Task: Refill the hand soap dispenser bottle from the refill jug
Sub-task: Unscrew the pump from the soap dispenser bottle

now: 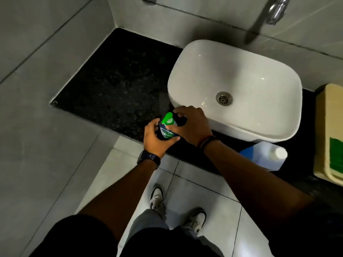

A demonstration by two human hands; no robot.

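Both hands are on the soap dispenser bottle [165,129] at the front edge of the dark counter [115,80], just ahead of the person's body and tight against the near corner of the white basin [235,86]. The left hand [157,139] is wrapped around the dark body of the bottle, thumb across the label, and that looks like a bracing grip, holding the bottle steady so it cannot spin or tip. The right hand [189,125] comes over from the other side, fingers curled around the top by the green pump head [168,118], and my read is that it is working the pump collar loose so the bottle can be opened for filling. The pump is on, so nothing has been poured yet. The refill jug [263,156], pale blue with a white cap [280,153], stands on the counter beyond the right wrist, well apart from the bottle and capped, parked within easy reach of that hand for the pour. A cream-coloured box [330,145] with a green patch sits further out past the jug. The bottle's label shows white and green on a dark blue ground, with a word on it, but the lettering is too blurred to read, and the jug shows no writing that can be made out
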